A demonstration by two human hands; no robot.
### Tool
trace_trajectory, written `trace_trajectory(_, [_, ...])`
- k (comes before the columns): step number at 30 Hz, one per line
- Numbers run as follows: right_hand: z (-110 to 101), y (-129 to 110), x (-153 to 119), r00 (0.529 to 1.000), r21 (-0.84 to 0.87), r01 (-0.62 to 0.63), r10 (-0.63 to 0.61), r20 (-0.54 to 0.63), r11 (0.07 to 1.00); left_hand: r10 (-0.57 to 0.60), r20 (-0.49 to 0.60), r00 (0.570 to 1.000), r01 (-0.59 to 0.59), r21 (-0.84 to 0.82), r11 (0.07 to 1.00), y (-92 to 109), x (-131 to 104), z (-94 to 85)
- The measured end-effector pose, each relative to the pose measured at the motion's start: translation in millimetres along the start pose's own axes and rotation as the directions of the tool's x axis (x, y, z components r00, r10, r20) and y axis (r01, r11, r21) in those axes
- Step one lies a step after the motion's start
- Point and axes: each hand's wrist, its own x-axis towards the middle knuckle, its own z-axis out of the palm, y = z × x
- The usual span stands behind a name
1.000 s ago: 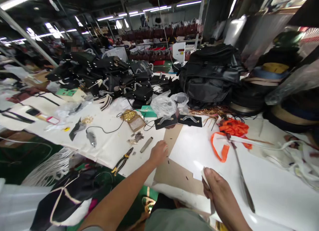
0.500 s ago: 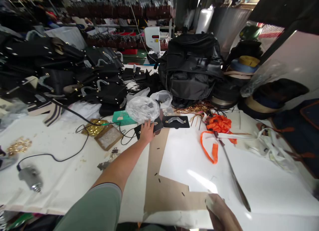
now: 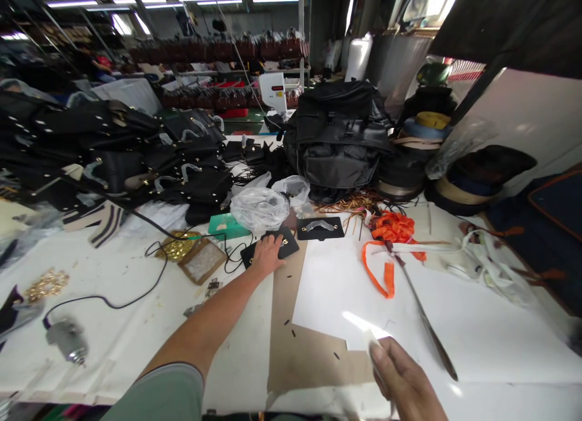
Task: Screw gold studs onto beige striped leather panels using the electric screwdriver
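My left hand (image 3: 267,255) reaches forward with its fingers spread on top of a black panel with gold fittings (image 3: 290,241). A second black panel with a plastic-wrapped handle (image 3: 334,228) lies just to the right. Near the front edge, my right hand (image 3: 400,372) is closed round a small whitish piece (image 3: 370,341), which is too blurred to name. Behind my left hand sits a bundle of clear plastic (image 3: 259,208).
Black bags (image 3: 191,182) are heaped at the back left, with a black backpack (image 3: 341,136) behind the panels. A long metal tool (image 3: 427,317) and orange ribbon (image 3: 388,278) lie right. A corded tool (image 3: 68,342) lies left, near gold parts (image 3: 179,246).
The view has tilted up a little. My left hand and the black panel under it have come away from the plastic bundle. My right hand has turned, showing more of the whitish piece.
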Motion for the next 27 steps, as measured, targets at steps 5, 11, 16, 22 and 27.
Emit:
trace_trajectory(5, [-19.6, -7.3, 3.9, 0.99, 0.044, 0.136, -0.138, 0.041, 0.99, -0.045, -0.04, 0.998, 0.035, -0.226, 0.973, 35.3, -55.9, -53.4])
trace_trajectory(11, [-26.1, -19.1, 26.8, 0.936, 0.336, 0.263, -0.323, 0.138, 0.905, -0.091, 0.143, 0.986, 0.152, -0.982, 0.11, 113.9, -141.4, -129.0])
trace_trajectory(16, [-23.1, -28.0, 20.5, 0.892, 0.543, 0.177, -0.367, 0.264, 0.821, 0.12, 0.228, 0.966, 0.257, -0.899, -0.356, 180.0, -198.8, -150.2])
trace_trajectory(22, [-39.7, -24.5, -1.4, 0.886, 0.523, 0.119, -0.328, 0.328, 0.844, 0.084, 0.209, 0.974, 0.225, -0.903, -0.367, 221.1, -235.3, -141.6])
trace_trajectory(27, [-58.5, -16.4, -13.4, 0.894, 0.5, 0.168, -0.345, 0.285, 0.849, -0.028, 0.178, 0.984, 0.178, -0.984, 0.018, 238.8, -247.7, -158.0])
